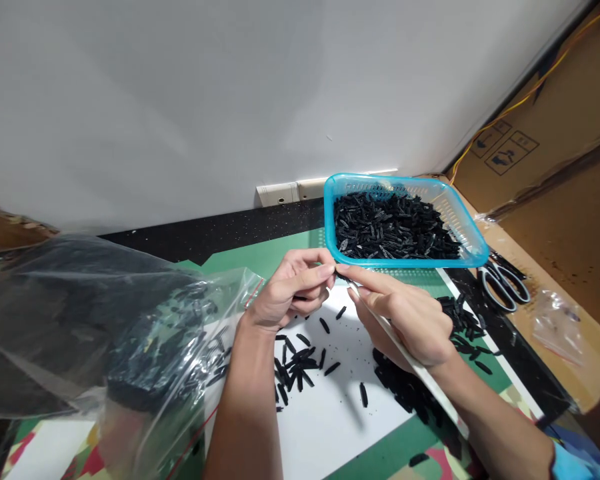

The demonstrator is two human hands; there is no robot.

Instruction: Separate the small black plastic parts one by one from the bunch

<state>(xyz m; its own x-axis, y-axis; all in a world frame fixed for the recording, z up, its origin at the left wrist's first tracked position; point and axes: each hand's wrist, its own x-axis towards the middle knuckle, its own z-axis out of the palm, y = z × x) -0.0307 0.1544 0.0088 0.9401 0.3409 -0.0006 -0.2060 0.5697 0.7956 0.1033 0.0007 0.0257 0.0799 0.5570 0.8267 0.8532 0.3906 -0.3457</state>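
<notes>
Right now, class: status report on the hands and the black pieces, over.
Left hand pinching a small black piece. Right hand holding thin tool, tip at the piece. Loose pieces on white sheet; blue basket close behind the fingertips.

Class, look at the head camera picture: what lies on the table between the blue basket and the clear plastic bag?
In the head view, the person's two hands lie between them: the left hand and right hand meet fingertip to fingertip, between the blue basket and the plastic bag.
</notes>
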